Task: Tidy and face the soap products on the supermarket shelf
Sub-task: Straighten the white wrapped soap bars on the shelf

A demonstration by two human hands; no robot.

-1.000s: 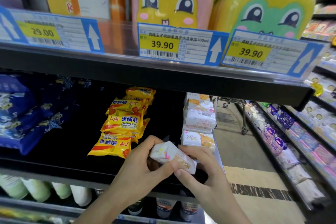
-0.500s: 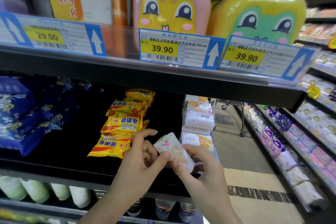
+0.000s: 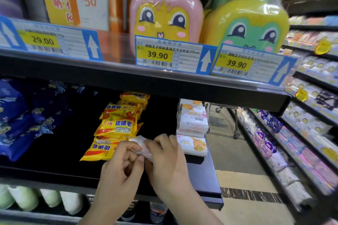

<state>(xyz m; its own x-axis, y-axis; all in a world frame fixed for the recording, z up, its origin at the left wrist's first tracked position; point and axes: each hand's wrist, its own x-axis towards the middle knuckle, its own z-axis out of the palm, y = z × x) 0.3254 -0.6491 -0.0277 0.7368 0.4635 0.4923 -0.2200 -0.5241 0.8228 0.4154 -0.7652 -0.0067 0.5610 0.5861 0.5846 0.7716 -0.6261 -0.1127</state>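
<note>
While both your hands, left hand and right hand, pinch that white soap bar, go gentle. It looks light and firm, but the wrapper's probably slick, so hold the short ends.

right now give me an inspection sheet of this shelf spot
surface: black shelf, dark inside, bare at the front left
job's things: white soap bar held in front of the shelf; yellow soap packs in a loose, uneven pile; white soap boxes stacked at the right end
clutter: blue packs piled at left
hands: left hand and right hand both grip the bar, fingers curled on it
cables: nothing seen
surroundings: price tags and cartoon bottles above; aisle shelves to the right
</note>
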